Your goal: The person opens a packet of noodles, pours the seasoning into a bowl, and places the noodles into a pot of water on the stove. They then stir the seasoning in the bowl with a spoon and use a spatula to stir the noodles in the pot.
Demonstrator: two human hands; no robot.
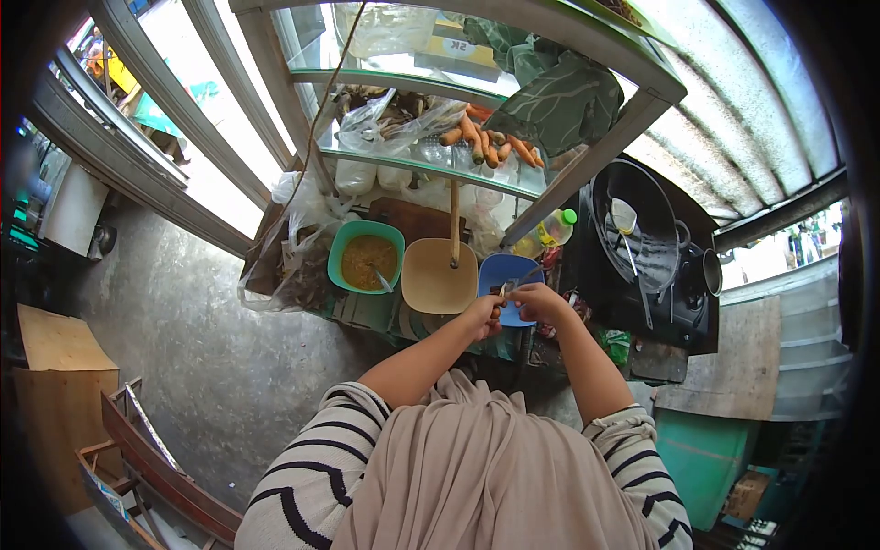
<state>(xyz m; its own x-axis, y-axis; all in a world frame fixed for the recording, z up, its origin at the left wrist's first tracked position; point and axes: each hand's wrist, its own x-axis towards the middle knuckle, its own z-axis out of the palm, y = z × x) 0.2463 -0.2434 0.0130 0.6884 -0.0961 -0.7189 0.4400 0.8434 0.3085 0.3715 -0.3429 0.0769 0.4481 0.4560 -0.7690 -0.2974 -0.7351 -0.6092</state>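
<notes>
Over the near edge of a blue bowl (pixel 500 268), my left hand (pixel 483 316) is closed around a small brownish-orange item, too small to name. Close to its right, my right hand (pixel 539 303) has its fingers pressed together at a thin item that I cannot make out. A thin dark strip extends over the bowl above the fingers. Left of the blue bowl sits a beige bowl (pixel 431 286), with a wooden stick (pixel 455 220) upright at its far side. A green bowl (pixel 336 264) farther left holds brownish-yellow food and a spoon (pixel 381 280).
Carrots (pixel 486 145), bagged items and dark green leaves (pixel 559 101) lie on glass shelves above the bowls. A green-capped bottle (pixel 555 229) stands behind the blue bowl. At the right, a large black wok (pixel 642 229) with a ladle sits on a stove. Plastic bags (pixel 307 229) hang left.
</notes>
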